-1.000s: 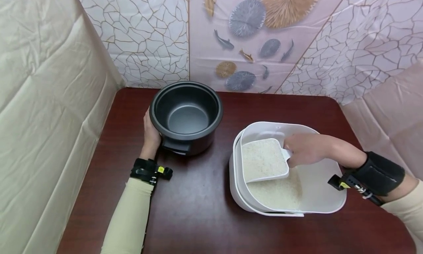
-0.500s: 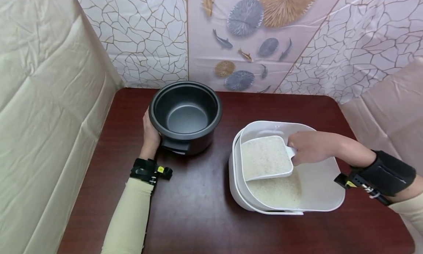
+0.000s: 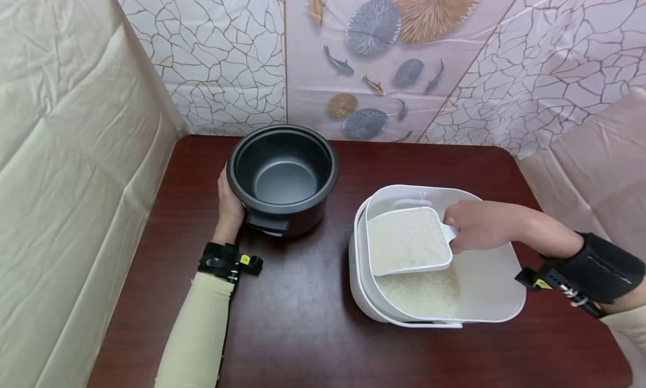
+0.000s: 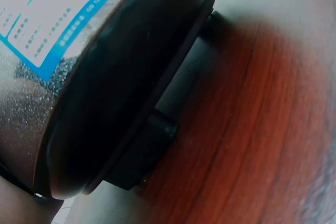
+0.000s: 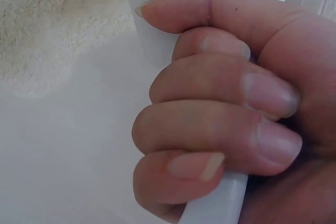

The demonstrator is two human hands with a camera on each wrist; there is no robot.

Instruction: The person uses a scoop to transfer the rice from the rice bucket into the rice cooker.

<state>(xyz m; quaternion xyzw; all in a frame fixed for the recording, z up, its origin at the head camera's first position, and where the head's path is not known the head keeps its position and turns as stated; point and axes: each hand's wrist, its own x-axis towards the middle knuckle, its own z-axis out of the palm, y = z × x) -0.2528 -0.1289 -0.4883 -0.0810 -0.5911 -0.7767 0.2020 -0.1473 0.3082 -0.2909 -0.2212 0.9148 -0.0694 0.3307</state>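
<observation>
In the head view my right hand (image 3: 479,225) grips the handle of a white scoop (image 3: 444,263) heaped with rice, inside a white rice bin (image 3: 492,298). Loose rice (image 3: 424,292) lies in the bin below the scoop. In the right wrist view, the fingers (image 5: 210,82) curl round the scoop's handle (image 5: 218,203). My left hand (image 3: 230,208) lies along the left side of a dark round cooker pot (image 3: 287,180), fingers reaching forward under its rim. Its thumb is hidden. The left wrist view shows the cooker's dark base (image 4: 115,87) and a blue-and-white label (image 4: 47,19).
The dark red-brown wooden table (image 3: 298,320) carries both vessels, with a gap between them. A black handle (image 3: 268,222) juts from the cooker's near side. Fabric (image 3: 212,57) hangs behind the table, and pale cloth (image 3: 75,180) borders the left.
My right hand has drawn the rice-filled scoop slightly right within the bin. My left hand and the cooker stay where they were.
</observation>
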